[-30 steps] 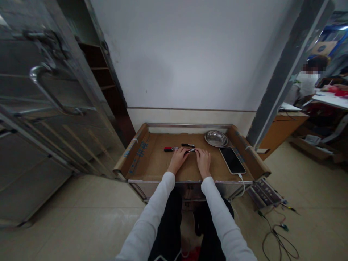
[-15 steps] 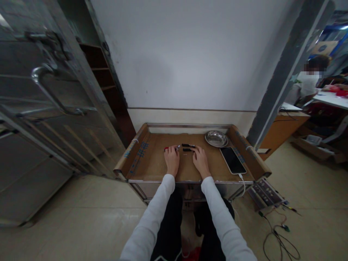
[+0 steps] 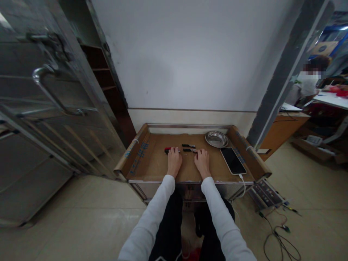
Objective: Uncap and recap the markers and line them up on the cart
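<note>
My left hand [image 3: 174,162] rests palm down on the cardboard-covered cart top, fingers a little apart, at the near edge of a small red and black tool [image 3: 167,149] that it partly covers. To the right, two slim tools with black handles lie side by side: a far one [image 3: 188,145] and a near one [image 3: 188,150]. Fingertips of my right hand [image 3: 201,162] are down at the right end of the near tool, with the fingers slightly spread. Between the hands lies a tiny thin piece [image 3: 185,155], too small to name.
A round metal dish [image 3: 216,139] stands at the back right of the cart. In front of it lies a phone [image 3: 233,160] with a white cable [image 3: 243,186]. Rolled cardboard sides [image 3: 133,148] edge the cart. An electrical box [image 3: 266,194] sits on the floor; another person is far right.
My left hand has shifted slightly right and toward me, uncovering more of the red and black tool. My right hand has drawn back a little to the right. The tools stay in place.
</note>
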A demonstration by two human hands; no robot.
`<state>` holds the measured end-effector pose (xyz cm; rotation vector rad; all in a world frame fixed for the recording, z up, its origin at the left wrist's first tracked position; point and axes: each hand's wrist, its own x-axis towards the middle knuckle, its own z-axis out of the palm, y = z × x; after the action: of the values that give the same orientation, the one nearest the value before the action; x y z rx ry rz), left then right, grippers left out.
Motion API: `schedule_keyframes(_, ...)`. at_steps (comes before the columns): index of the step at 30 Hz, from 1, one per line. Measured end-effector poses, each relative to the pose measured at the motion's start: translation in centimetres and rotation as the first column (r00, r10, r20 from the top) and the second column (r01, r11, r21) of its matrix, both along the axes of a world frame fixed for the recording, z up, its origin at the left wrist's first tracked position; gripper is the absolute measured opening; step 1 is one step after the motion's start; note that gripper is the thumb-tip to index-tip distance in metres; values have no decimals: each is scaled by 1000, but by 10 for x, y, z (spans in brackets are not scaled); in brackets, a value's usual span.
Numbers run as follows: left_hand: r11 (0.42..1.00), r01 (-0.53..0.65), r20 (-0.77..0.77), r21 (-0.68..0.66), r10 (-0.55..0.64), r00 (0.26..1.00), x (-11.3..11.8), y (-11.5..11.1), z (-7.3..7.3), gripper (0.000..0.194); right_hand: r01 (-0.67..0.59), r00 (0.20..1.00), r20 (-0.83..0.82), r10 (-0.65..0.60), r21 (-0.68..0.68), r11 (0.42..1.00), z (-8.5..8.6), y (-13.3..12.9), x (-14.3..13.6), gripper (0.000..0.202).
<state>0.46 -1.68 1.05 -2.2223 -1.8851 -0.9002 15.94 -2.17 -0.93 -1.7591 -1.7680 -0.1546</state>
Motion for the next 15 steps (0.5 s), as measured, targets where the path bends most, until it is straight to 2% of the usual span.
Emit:
schedule_keyframes(2,984,176,-24,-12,-176,984,2,0,-1,24,-11,1000,-5,11,3,1000,0,0,0,22)
schedule_keyframes(4,958,287,-33,-32,-288,957,3,2,-3,22,-14,1000,-3,14,5,1000,-1,1,1,21)
schedule_keyframes(8,940,335,27,-63,-334,942,6,8,-8,18,-41,999,17,41,-4,999,-2,2,0,18)
schedule_keyframes(12,892,444,91,-84,-437,895,10,17,-9,20,-106,994,32,106,4,994,-4,4,0,18)
schedule_keyframes(15,871,483,113,-88,-473,874,15,22,-9,21,-114,993,20,113,5,994,-5,6,1,17)
